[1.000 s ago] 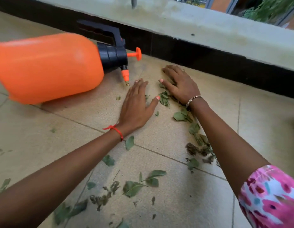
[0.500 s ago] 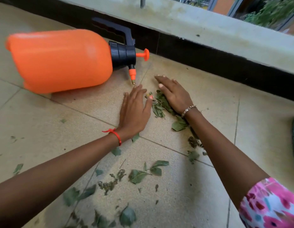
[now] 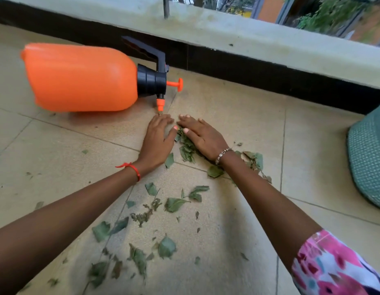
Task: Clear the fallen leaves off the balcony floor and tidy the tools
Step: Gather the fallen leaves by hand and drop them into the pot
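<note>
Over the last second the left hand and right hand have been drawn together until their thumbs almost meet. Both are laid flat on the balcony floor with fingers straight, and nothing is gripped. A small heap of leaves is now bunched between and under the palms, so the gathering is judged to be under way but far from done. Many loose leaves are scattered at six o'clock of the hands, with a few more at four o'clock by the right wrist. An orange sprayer is lying on its side at ten o'clock, not yet tidied. Its nozzle is just beyond the left fingertips and could be knocked. A green woven object is seen at three o'clock, well apart.
</note>
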### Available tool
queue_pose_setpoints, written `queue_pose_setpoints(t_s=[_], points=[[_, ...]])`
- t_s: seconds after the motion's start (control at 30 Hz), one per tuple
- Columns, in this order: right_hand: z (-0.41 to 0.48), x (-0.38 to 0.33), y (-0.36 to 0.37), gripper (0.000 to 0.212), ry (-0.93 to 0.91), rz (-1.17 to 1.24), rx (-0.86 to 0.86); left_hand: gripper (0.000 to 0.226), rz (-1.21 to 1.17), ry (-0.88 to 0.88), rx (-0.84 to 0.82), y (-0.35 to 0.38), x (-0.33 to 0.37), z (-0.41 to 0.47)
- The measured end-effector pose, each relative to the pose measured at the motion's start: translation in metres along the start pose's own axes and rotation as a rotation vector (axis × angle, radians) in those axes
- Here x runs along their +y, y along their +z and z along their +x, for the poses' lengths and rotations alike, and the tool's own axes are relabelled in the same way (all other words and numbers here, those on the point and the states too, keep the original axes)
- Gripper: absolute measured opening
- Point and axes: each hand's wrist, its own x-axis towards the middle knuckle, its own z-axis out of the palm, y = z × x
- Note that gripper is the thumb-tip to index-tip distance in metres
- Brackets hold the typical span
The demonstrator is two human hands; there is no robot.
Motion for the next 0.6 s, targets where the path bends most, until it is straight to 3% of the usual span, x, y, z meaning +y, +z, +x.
queue_pose_setpoints(t_s=[0.13,0.2,0.3,0.4,0.47,0.6], points=[[-0.020,-0.014,-0.003,0.038,0.044,0.105,-0.061,0.040,-0.028,-0.027,-0.096,-0.008,0.006,-0.018],[-0.035,-0.022,-0.013,0.037,0.117,0.269,-0.112,0.039,-0.015,0.019,-0.132,-0.015,0.003,-0.029],[-0.058,-0.026,-0.034,0.045,0.153,0.486,0.097,0.037,-0.069,0.080,-0.196,-0.019,-0.001,-0.045],[-0.085,-0.005,-0.046,0.042,0.303,0.411,0.445,0.036,-0.141,0.077,-0.195,-0.020,-0.004,-0.054],[-0.104,0.018,-0.043,0.045,0.434,0.294,0.572,0.038,-0.140,0.090,-0.233,-0.018,-0.005,-0.059],[-0.117,0.037,-0.014,0.076,0.540,-0.058,0.456,0.053,-0.104,0.125,-0.302,-0.012,0.004,-0.071]])
